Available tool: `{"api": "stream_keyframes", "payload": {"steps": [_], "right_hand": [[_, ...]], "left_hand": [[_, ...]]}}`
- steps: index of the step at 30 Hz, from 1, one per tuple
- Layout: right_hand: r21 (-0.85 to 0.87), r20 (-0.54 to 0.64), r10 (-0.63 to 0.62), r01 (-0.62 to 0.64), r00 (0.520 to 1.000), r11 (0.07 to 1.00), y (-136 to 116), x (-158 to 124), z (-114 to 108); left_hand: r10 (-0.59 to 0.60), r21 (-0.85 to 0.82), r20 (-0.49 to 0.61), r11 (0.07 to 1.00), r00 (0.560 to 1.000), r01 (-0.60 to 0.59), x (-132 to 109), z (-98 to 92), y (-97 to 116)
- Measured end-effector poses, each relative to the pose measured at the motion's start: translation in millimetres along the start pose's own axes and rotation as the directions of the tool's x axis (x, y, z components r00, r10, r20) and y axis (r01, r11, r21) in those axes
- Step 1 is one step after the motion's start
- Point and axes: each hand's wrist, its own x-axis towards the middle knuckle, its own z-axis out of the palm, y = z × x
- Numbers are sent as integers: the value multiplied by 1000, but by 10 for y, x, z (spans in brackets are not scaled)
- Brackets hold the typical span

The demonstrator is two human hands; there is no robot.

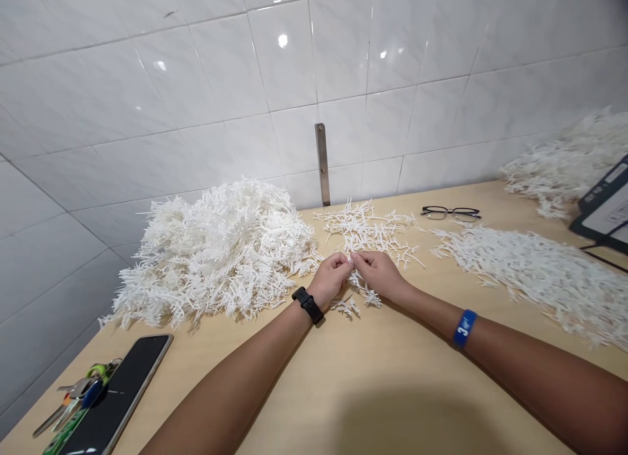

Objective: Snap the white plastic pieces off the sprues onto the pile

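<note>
My left hand (330,281) and my right hand (381,274) meet above the middle of the table, fingertips pinched close together. Between them is a white branched plastic sprig (362,285), its forked ends hanging below the right fingers. The exact grip points are partly hidden by the fingers. Under the hands lie a few small loose white sprigs (348,306). Just behind them, a thin spread of white branching pieces (366,227) rests on the wood. A tall heap of similar white sprigs (220,246) rises to the left of my left hand.
A flat layer of white pieces (534,275) covers the right side, with eyeglasses (450,212) behind it. Another white pile (574,157) and a dark-framed object (606,210) stand far right. A phone (122,396) and keys (76,393) lie front left. A tiled wall (206,82) bounds the table (314,389).
</note>
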Motion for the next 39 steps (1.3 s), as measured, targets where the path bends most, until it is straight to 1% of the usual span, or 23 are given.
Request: {"api": "stream_keyframes", "payload": {"steps": [4,10,12,16,19,22,23,26,27,28,30,33,36,39], "right_hand": [[-35,-25,23,-23,999,999,-14,6,28],[-37,-60,61,-63,996,997,-35,20,48],[10,-28,74,-73,997,997,-12,28,31],[141,91,68,-81,993,987,58,33,-29],[211,135,31,-59,990,976,99,21,-44],[252,178,-14,-32,984,967,125,4,-26],[238,160,-22,-17,987,971,130,0,-20],[164,47,-16,9,999,986,133,-2,-18],[158,39,-17,11,999,987,129,-1,-23],[165,62,-22,11,998,986,123,2,-30],[208,163,-36,1,986,978,108,7,-47],[308,305,-35,-64,952,949,95,14,-74],[423,397,13,-196,918,885,116,17,-100],[527,511,51,-359,858,770,157,12,-120]], "left_hand": [[24,-24,19,999,1000,-24,27,-16,-2],[12,-62,22,998,1000,-10,62,-34,-28],[6,-70,40,998,999,-3,58,-46,-39],[-37,-48,61,998,997,40,35,-65,-61],[-71,-88,37,993,997,74,20,-56,-61],[-43,-67,-9,997,999,42,-6,-32,-35],[-24,-37,-17,999,1000,23,-16,-24,-23],[11,59,-10,998,1000,-10,-40,-9,-5],[19,90,-4,996,1000,-19,-41,-6,-9],[31,119,2,992,1000,-31,-38,-5,-18],[62,170,7,983,998,-62,-27,-5,-44],[81,211,5,974,997,-80,-17,-9,-72],[55,190,27,980,998,-59,-34,-18,-53],[26,133,96,990,995,-39,-49,-42,-10]]}}
